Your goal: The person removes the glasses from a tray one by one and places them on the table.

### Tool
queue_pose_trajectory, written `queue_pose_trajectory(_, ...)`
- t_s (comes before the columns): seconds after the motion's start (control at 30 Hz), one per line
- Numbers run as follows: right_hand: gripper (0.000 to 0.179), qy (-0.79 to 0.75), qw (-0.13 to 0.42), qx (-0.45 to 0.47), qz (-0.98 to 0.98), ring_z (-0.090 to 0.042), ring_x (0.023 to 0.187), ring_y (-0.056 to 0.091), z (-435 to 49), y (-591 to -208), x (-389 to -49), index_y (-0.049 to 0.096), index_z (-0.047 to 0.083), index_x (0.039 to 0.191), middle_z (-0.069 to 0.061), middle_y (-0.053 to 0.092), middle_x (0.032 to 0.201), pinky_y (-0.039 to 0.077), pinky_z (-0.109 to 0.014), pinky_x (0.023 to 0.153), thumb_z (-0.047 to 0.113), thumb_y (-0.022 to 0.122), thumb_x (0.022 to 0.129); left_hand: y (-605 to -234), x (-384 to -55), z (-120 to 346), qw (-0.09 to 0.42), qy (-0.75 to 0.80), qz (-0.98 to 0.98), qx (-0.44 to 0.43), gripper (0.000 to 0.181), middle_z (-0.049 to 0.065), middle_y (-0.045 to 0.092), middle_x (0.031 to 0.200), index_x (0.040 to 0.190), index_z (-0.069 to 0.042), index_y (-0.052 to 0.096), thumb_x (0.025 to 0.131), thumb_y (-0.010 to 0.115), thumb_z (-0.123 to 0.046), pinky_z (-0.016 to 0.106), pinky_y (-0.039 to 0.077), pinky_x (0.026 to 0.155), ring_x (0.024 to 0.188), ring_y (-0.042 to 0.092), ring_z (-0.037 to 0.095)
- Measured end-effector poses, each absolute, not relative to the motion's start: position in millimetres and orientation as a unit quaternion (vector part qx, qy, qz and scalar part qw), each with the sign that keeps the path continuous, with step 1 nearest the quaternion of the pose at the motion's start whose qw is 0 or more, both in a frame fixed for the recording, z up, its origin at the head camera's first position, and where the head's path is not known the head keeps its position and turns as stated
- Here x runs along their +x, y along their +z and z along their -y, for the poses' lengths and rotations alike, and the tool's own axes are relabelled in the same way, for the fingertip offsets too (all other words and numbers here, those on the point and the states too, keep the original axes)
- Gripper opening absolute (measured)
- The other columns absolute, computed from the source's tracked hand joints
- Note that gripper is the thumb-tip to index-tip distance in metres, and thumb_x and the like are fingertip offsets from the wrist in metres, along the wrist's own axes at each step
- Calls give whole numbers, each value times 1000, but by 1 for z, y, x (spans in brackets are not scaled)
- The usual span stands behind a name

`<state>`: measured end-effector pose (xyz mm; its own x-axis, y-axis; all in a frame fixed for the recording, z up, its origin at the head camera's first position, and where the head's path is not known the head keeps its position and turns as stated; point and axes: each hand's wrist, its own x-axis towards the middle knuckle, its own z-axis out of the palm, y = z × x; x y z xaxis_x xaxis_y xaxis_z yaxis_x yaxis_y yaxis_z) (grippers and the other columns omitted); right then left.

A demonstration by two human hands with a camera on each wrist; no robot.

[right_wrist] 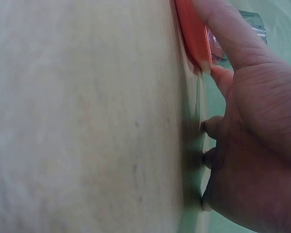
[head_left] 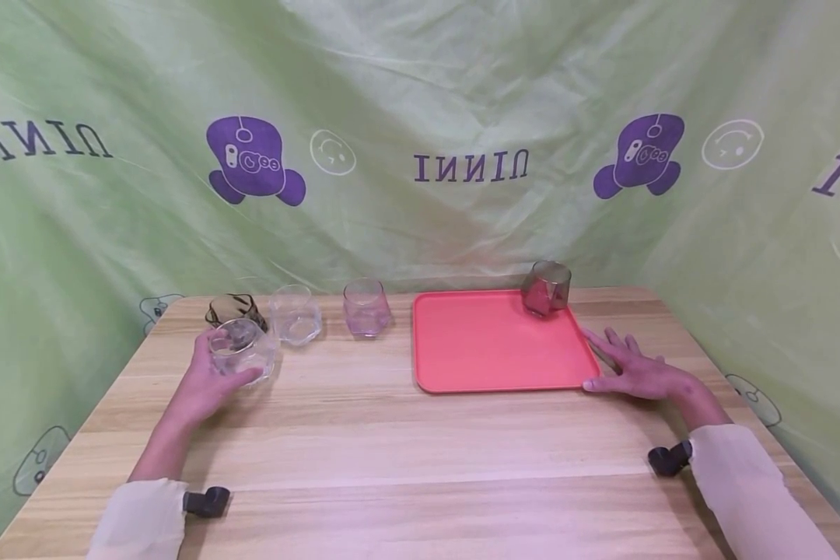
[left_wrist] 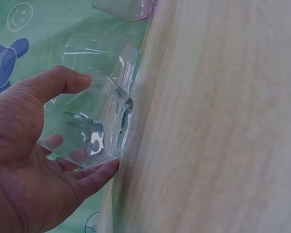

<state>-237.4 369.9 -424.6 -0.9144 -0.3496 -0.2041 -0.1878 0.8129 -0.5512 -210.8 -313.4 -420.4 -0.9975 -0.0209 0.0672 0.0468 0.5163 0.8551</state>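
At the left side of the table my left hand [head_left: 206, 379] grips a clear faceted glass [head_left: 257, 359], thumb on the near side and fingers around the far side. The left wrist view shows this glass [left_wrist: 89, 107] upright, its base close to the tabletop. Just behind it stands a dark smoky glass [head_left: 225, 308], partly hidden. My right hand [head_left: 640, 376] rests at the right edge of a red tray [head_left: 497, 350], fingers spread. Its thumb touches the near right corner, and the index finger lies by the side rim. Another smoky glass [head_left: 549, 286] stands on the tray's far right corner.
A second clear glass [head_left: 295, 317] and a pale pink glass [head_left: 366, 311] stand in a row along the back of the wooden table [head_left: 392, 467]. Behind the table's back edge hangs a green printed cloth [head_left: 462, 225], which also covers both sides.
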Motion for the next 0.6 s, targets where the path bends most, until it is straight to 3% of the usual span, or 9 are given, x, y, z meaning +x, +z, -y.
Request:
queue_pose_trajectory(0.1,100,-271,150,-141,-940,-65,142,-16,-370,-425,-238,11,15,166,-38,-8,162,-12,-90,91,48,71,93,-420,-211,313,33,-488,872,-6,102,37,25,152,157,3,4,92,79,-19,32,47,90,128,41,53)
queue_pose_trajectory(0.17,100,-270,150,-141,-940,-65,142,-16,-370,-425,-238,11,15,166,-38,-8,162,-12,-90,90,48,71,92,-419,-211,313,35,-485,874,-4,103,38,25,152,157,3,3,92,80,-20,46,47,97,130,39,55)
queue_pose_trajectory(0.27,100,-269,149,-142,-941,-65,142,-16,-371,-426,-239,11,16,166,-38,-7,162,-11,-91,90,48,71,92,-416,-208,312,45,-482,875,3,106,38,25,152,158,2,3,91,81,-23,66,38,105,132,35,58)
queue_pose_trajectory(0.37,100,-268,148,-144,-941,-65,142,-15,-371,-427,-239,12,15,166,-39,-7,162,-11,-91,90,47,71,92,-411,-206,312,64,-478,876,2,106,39,25,151,158,2,5,91,81,-28,71,33,106,133,34,59)
queue_pose_trajectory(0.6,100,-270,149,-145,-940,-65,142,-16,-371,-426,-238,11,15,166,-39,-8,162,-12,-91,90,47,71,93,-395,-203,311,130,-455,881,-11,97,37,31,150,156,8,14,93,79,-27,69,33,107,134,35,55)
